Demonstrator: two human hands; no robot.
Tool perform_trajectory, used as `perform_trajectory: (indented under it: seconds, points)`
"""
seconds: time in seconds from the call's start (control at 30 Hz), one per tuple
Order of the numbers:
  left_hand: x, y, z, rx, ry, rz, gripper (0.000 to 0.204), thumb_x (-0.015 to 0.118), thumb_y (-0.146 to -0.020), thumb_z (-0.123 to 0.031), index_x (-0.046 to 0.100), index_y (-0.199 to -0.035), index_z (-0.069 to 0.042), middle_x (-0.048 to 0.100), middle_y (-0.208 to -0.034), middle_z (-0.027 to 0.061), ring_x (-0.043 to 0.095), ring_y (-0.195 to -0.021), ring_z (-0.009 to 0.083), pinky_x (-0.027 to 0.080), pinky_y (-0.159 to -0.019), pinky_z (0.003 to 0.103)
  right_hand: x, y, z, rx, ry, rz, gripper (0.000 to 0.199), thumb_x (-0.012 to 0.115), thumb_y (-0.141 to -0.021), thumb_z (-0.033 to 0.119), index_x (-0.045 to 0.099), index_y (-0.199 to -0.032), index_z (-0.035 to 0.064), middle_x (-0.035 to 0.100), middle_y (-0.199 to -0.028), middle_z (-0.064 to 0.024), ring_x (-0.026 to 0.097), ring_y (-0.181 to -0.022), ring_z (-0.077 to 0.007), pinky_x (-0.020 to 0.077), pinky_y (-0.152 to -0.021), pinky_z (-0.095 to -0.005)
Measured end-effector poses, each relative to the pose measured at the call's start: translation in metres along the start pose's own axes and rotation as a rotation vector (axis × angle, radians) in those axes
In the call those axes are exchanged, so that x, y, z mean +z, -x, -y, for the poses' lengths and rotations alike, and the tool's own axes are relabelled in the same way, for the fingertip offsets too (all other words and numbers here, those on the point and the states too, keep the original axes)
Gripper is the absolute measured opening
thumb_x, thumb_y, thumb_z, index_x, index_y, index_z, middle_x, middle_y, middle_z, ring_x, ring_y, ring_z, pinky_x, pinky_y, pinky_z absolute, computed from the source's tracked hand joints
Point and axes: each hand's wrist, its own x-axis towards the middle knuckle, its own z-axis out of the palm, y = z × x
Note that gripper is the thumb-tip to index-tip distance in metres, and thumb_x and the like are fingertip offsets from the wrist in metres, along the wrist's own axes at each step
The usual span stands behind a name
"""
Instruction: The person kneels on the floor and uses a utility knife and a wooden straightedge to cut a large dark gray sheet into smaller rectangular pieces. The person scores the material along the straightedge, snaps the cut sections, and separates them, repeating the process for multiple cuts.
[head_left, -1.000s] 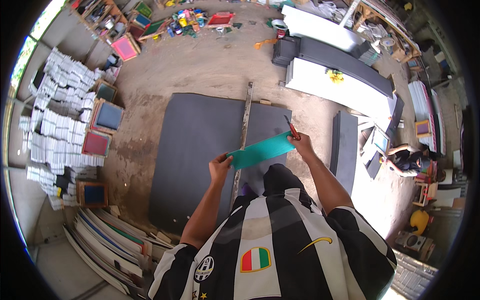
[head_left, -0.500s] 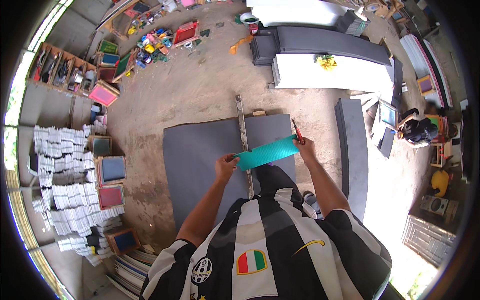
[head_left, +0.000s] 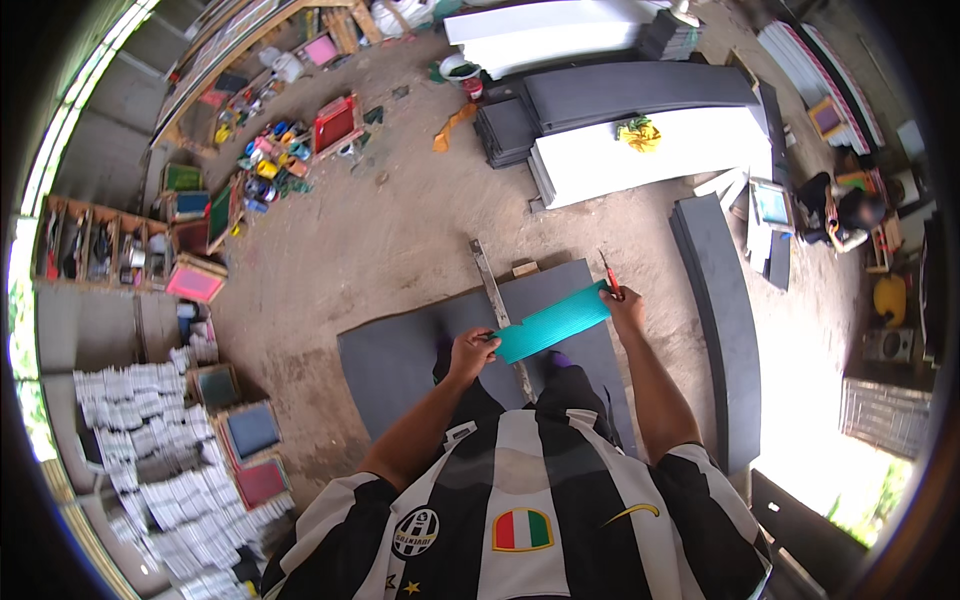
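Observation:
A teal, ribbed rectangular sheet (head_left: 555, 322) is held up between my two hands, with a small notch along its far edge near the left end. My left hand (head_left: 474, 353) pinches its left end. At the right end, my right hand (head_left: 624, 308) grips the sheet and also a red-handled cutter (head_left: 611, 277), its thin blade pointing away from me. Below, a large dark grey sheet (head_left: 395, 365) lies on the floor, with my feet on or over it. A long, worn straight bar (head_left: 487, 270) crosses that sheet and passes partly behind the teal piece.
A small wooden block (head_left: 525, 268) sits at the grey sheet's far edge. Long dark slabs (head_left: 715, 320) lie to the right. White sheets (head_left: 650, 155) are stacked ahead, bundled white stacks (head_left: 150, 430) at left. Another person (head_left: 840, 212) is at far right.
My view has turned and shifted, so the surroundings appear moved. Both hands still hold the teal sheet, now slightly lower and further right in view. The cutter stays in my right hand.

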Motion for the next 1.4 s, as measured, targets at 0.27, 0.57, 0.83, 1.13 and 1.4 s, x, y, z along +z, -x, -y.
perform_trajectory:
  seconds: [0.27,0.57,0.83,1.13,1.4]
  points:
    - [-0.085,-0.122,-0.032,-0.019,-0.182,0.333,0.028,0.08,-0.095,-0.011,0.069,-0.115,0.005,0.074,-0.088,0.0084,0.069,-0.069,0.0105,0.058,-0.062,0.025,0.087,0.0,0.02,0.245,0.053,-0.249,0.042,0.082,-0.087,0.043,0.079,-0.102,0.0036,0.073,-0.078,-0.0115,0.071,-0.076,-0.0241,0.0524,-0.072,-0.0424]
    - [-0.097,-0.227,-0.006,-0.058,-0.234,0.43,0.037,0.083,-0.092,-0.009,0.066,-0.12,0.008,0.073,-0.09,0.0118,0.071,-0.072,0.0138,0.061,-0.063,0.027,0.165,-0.052,-0.014,0.336,0.111,-0.335,0.045,0.079,-0.088,0.047,0.079,-0.116,0.0119,0.075,-0.106,-0.0191,0.073,-0.102,-0.0354,0.0543,-0.088,-0.0471]
    - [-0.02,-0.421,0.166,0.033,-0.387,0.474,0.034,0.083,-0.09,-0.008,0.069,-0.115,0.01,0.076,-0.089,0.0147,0.071,-0.073,0.0133,0.058,-0.063,0.028,0.265,-0.203,-0.2,0.433,0.148,-0.334,0.043,0.077,-0.09,0.046,0.078,-0.119,0.0135,0.078,-0.102,-0.0163,0.074,-0.103,-0.0358,0.0544,-0.088,-0.0478]
    - [0.063,-0.609,0.366,0.295,-0.634,0.454,0.035,0.082,-0.091,-0.013,0.074,-0.116,0.009,0.078,-0.085,0.0127,0.072,-0.071,0.014,0.055,-0.063,0.029,0.375,-0.359,-0.441,0.364,0.153,-0.392,0.045,0.076,-0.091,0.047,0.078,-0.117,0.0101,0.077,-0.099,-0.0179,0.074,-0.101,-0.0367,0.0546,-0.088,-0.0487]
    - [0.088,-0.634,0.367,0.353,-0.726,0.44,0.031,0.082,-0.09,-0.019,0.078,-0.109,0.004,0.077,-0.084,0.0192,0.076,-0.075,0.0296,0.056,-0.07,0.039,0.392,-0.406,-0.483,0.313,0.044,-0.41,0.043,0.075,-0.092,0.046,0.078,-0.118,0.0121,0.078,-0.099,-0.0165,0.074,-0.099,-0.0363,0.0549,-0.085,-0.0487]
